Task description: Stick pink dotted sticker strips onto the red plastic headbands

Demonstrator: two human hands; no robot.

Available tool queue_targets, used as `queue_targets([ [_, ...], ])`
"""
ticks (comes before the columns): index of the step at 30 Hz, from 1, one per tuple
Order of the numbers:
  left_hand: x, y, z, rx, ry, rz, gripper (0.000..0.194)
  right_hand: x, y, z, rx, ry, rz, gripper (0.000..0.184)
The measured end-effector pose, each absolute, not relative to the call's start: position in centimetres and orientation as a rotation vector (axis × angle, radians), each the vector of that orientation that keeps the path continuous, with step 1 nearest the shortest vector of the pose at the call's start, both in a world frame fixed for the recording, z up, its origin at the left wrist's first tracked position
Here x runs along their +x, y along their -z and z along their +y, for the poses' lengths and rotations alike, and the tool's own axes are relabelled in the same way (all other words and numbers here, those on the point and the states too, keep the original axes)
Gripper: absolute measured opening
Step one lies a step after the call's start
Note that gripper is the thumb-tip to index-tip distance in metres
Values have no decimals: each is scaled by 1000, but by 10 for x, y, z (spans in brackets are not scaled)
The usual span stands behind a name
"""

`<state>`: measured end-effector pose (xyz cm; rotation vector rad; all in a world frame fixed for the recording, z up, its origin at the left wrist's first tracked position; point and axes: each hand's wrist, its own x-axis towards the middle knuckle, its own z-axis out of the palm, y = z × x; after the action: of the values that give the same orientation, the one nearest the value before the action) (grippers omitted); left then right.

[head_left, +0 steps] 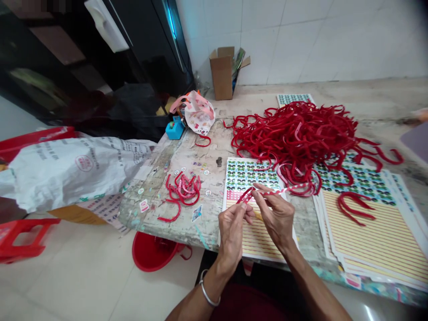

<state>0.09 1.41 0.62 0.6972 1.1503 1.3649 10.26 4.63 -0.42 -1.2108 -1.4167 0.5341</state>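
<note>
My left hand (pixel 233 229) pinches a curved red strip (pixel 245 195) between thumb and fingers, above a sticker sheet. Close beside it, my right hand (pixel 276 216) is closed on a thin pink-and-white patterned strip (pixel 294 188) whose free end points right. The two strips come together at my fingertips; whether they are joined there I cannot tell. Under both hands lies the sticker sheet (pixel 252 243), printed with small dark-and-green pictures at the top and yellowish striped rows below. Just beyond my hands rises a large heap of similar curved red strips (pixel 294 131).
Left of my hands lies a small pile of red strips (pixel 183 189). More printed sheets (pixel 377 236) are stacked on the right. At the back stand a cardboard box (pixel 221 76), a patterned bag (pixel 199 116) and a blue object (pixel 174 129). A red bucket (pixel 149 256) sits below the table edge.
</note>
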Motion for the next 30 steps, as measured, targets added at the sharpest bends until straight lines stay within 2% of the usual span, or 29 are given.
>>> queue_targets([
  [6, 2, -7, 13, 745, -1357, 1138, 24, 106, 6, 49, -1163, -438, -1475, 16],
  [15, 1, -9, 12, 735, -1354, 1112, 25, 105, 8, 51, -1150, -462, -1444, 15],
  [21, -1, -5, 9, 703, -1348, 1100, 23, 104, 8, 52, -1225, -771, -1303, 11],
  [30, -7, 0, 4, 701, -1324, 1073, 24, 113, 16, 64, -1153, -1284, -996, 18],
])
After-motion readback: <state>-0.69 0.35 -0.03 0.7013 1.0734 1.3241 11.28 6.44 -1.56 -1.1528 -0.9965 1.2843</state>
